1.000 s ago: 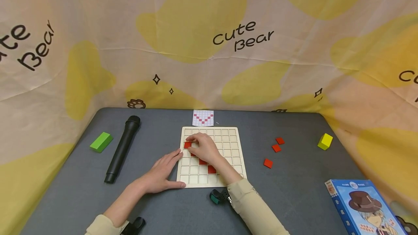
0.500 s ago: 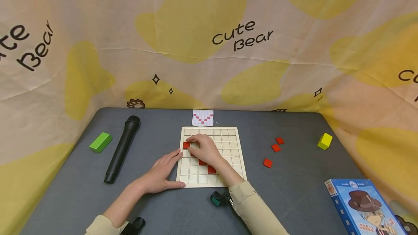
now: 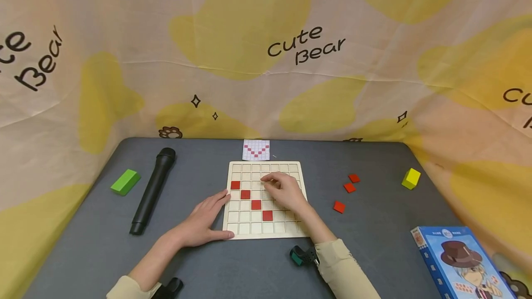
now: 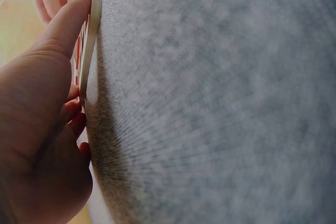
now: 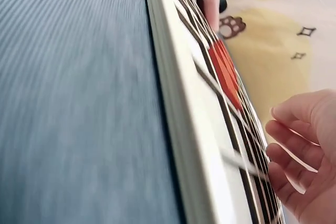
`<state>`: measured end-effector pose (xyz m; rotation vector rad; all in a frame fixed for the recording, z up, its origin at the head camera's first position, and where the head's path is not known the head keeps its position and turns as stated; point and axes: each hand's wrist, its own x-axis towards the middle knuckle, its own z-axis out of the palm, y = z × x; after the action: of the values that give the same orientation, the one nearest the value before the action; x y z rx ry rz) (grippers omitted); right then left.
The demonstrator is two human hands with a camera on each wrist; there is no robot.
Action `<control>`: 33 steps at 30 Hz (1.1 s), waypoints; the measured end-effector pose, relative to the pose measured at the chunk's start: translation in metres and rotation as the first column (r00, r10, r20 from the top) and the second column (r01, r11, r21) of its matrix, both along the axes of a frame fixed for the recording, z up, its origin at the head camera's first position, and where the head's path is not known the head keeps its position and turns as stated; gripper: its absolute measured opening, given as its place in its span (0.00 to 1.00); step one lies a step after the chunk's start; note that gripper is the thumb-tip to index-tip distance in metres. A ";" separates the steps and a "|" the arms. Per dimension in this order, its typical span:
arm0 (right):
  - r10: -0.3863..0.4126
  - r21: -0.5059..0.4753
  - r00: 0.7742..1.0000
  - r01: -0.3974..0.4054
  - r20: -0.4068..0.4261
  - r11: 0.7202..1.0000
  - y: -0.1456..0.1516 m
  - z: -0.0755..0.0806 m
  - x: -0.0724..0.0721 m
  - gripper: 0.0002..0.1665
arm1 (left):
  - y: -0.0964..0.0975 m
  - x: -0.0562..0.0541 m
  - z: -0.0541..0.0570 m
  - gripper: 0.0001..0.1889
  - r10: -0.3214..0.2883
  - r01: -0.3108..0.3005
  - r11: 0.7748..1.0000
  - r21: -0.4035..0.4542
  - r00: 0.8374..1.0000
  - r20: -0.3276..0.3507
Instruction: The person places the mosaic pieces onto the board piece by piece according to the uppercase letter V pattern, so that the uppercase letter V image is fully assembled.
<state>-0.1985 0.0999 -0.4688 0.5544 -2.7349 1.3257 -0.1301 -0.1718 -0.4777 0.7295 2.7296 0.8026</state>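
Observation:
A pale wooden grid board (image 3: 245, 229) lies on the grey table, with several red square tiles (image 3: 256, 205) set in its cells in a slanting line from upper left to lower middle. My left hand (image 3: 198, 223) rests along the board's left edge, thumb and fingertips at the rim with the fingers spread. Over the right half of the grid is my right hand (image 3: 287, 193), its fingers loosely bent. Nothing shows between the fingers of the right hand (image 5: 310, 150) in the right wrist view, where red tiles stand beyond it on the board.
Behind the board lies a small card (image 3: 256, 150) printed with a red V pattern. Loose red tiles (image 3: 339, 206) lie to the right, near a yellow block (image 3: 411, 178) and a blue box (image 3: 453, 262). To the left are a black microphone (image 3: 153, 190) and a green block (image 3: 125, 182).
My right hand has left the upper-left red tile and moved right across the board, uncovering the line of tiles. My left hand stays at the board's edge.

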 end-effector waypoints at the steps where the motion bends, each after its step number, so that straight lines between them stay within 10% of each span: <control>1: -0.007 0.001 1.000 0.007 -0.001 1.000 0.005 0.000 0.001 0.08 | 0.000 0.000 0.000 0.54 0.000 0.000 1.000 0.000 1.000 -0.001; 33: -0.286 0.103 0.956 0.291 -0.063 0.951 0.155 -0.005 0.040 0.09 | 0.000 0.000 -0.003 0.54 -0.008 0.008 1.000 0.012 1.000 -0.010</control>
<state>-0.1588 0.2548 -0.4737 0.1764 -2.7303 1.0823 -0.1305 -0.1719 -0.4807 0.7479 2.7309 0.8171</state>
